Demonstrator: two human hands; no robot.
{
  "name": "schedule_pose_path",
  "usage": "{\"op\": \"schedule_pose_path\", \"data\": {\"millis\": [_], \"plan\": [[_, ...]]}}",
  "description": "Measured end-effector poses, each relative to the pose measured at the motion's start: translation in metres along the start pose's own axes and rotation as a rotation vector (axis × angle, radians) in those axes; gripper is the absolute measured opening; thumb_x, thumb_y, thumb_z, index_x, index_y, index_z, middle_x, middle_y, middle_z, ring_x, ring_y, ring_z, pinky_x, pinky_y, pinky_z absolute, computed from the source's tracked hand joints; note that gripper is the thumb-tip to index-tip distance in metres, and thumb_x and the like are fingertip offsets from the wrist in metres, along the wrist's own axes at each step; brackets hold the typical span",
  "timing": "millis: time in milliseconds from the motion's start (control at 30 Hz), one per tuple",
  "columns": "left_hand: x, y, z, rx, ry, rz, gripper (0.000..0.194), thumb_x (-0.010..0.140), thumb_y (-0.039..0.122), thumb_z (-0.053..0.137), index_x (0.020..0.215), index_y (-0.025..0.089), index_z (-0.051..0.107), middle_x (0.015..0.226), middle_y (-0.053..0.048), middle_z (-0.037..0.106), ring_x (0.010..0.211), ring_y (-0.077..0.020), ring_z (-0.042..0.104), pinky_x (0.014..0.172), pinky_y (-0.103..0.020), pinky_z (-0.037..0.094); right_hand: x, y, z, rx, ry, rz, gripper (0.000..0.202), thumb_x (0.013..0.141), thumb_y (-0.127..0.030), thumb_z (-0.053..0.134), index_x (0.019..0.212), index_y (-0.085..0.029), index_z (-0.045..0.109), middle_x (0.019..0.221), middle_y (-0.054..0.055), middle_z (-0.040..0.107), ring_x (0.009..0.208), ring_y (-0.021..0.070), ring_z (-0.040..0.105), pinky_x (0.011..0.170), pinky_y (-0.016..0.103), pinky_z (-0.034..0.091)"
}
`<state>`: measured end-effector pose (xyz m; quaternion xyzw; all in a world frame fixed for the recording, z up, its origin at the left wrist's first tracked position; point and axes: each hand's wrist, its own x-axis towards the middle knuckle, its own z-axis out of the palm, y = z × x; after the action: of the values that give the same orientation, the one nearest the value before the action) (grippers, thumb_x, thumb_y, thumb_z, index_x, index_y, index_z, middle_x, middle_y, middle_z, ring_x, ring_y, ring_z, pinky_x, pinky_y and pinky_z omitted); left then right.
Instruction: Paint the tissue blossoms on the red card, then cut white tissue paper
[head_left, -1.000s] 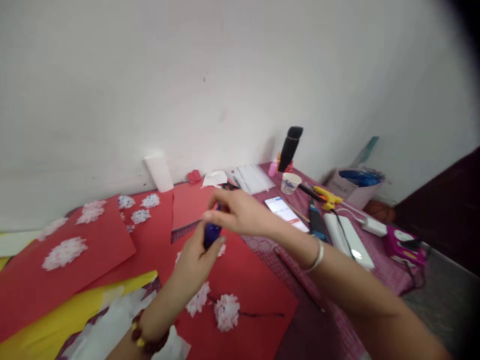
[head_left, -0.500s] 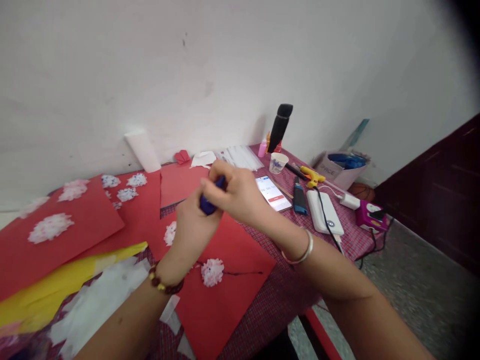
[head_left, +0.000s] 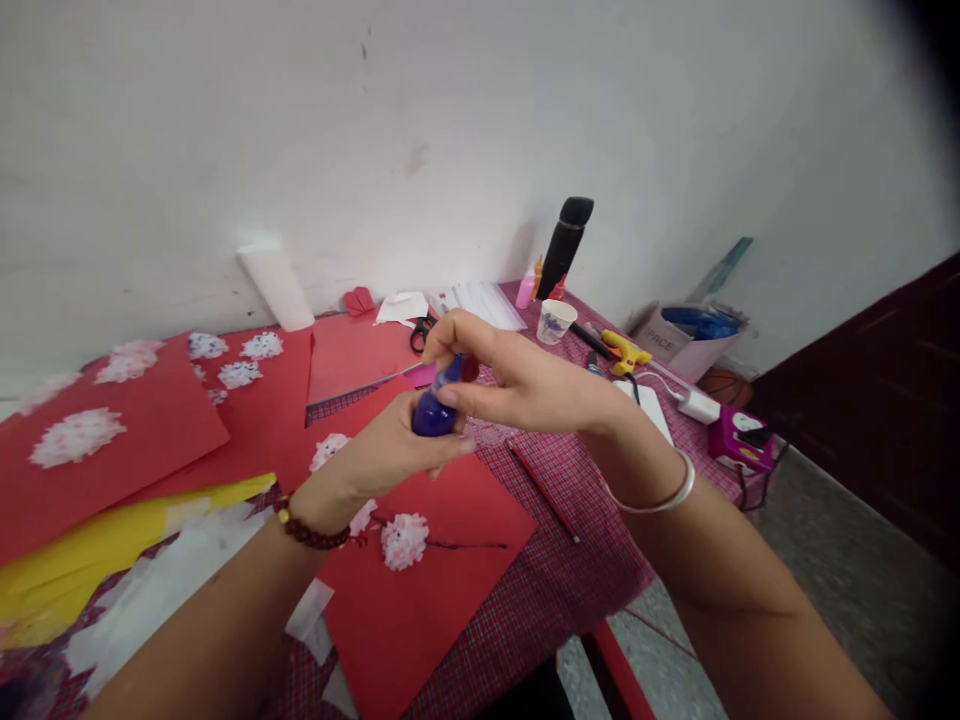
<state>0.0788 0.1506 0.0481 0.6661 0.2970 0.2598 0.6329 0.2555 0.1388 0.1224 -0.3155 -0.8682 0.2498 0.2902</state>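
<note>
A small dark blue bottle (head_left: 433, 415) is held up over the table between my hands. My left hand (head_left: 394, 440) is wrapped around its lower body from the left. From the right, my right hand (head_left: 517, 375) grips its narrower upper part with thumb and fingers; the tip is partly hidden. Below them lies red paper (head_left: 442, 590) bearing a pink-and-white crumpled-tissue flower (head_left: 405, 541) with a dark stem line. Another tissue flower (head_left: 328, 451) shows beside my left hand.
More red sheets (head_left: 161, 430) with tissue flowers, yellow paper (head_left: 142, 530) and white tissue (head_left: 180, 580) lie left. Scissors (head_left: 420, 335), a paper cup (head_left: 556, 322), black flask (head_left: 566, 245), glue gun (head_left: 624, 352) and power strip (head_left: 739, 440) stand or lie behind and right. A pencil (head_left: 544, 490) lies right.
My right hand has shifted right and opened its grip somewhat, showing more of the blue bottle. Both hands are lower against the table's back, and the view has moved slightly.
</note>
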Motion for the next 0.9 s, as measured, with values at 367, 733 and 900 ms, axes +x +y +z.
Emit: {"op": "schedule_pose_path", "data": {"millis": [367,733,900], "plan": [[-0.004,-0.006,0.006,0.352,0.274,-0.054,0.021,0.073,0.032,0.064,0.066,0.020,0.048,0.058,0.006,0.045,0.053,-0.0103,0.040,0.050,-0.024,0.033,0.002,0.000,0.020,-0.265,0.115,0.184,0.020,0.090,-0.034,0.051,0.083,-0.016,0.057,0.072,0.001,0.060,0.062,0.0114,0.048,0.059,0.025,0.030],[0.001,-0.012,0.006,0.337,0.298,-0.055,0.021,0.073,0.036,0.063,0.072,0.018,0.050,0.062,0.005,0.044,0.054,-0.0097,0.038,0.048,-0.022,0.032,0.000,0.002,0.017,-0.344,0.130,0.262,0.037,0.088,-0.050,0.055,0.094,-0.014,0.059,0.074,0.002,0.061,0.063,0.0128,0.051,0.059,0.025,0.030],[0.005,-0.014,0.008,0.331,0.276,-0.080,0.021,0.072,0.035,0.063,0.070,0.019,0.049,0.058,0.006,0.045,0.052,-0.0098,0.040,0.048,-0.022,0.031,-0.003,0.004,0.015,-0.301,0.058,0.194,0.015,0.089,-0.028,0.053,0.091,-0.015,0.060,0.080,0.003,0.064,0.068,0.0126,0.053,0.061,0.024,0.033]]}}
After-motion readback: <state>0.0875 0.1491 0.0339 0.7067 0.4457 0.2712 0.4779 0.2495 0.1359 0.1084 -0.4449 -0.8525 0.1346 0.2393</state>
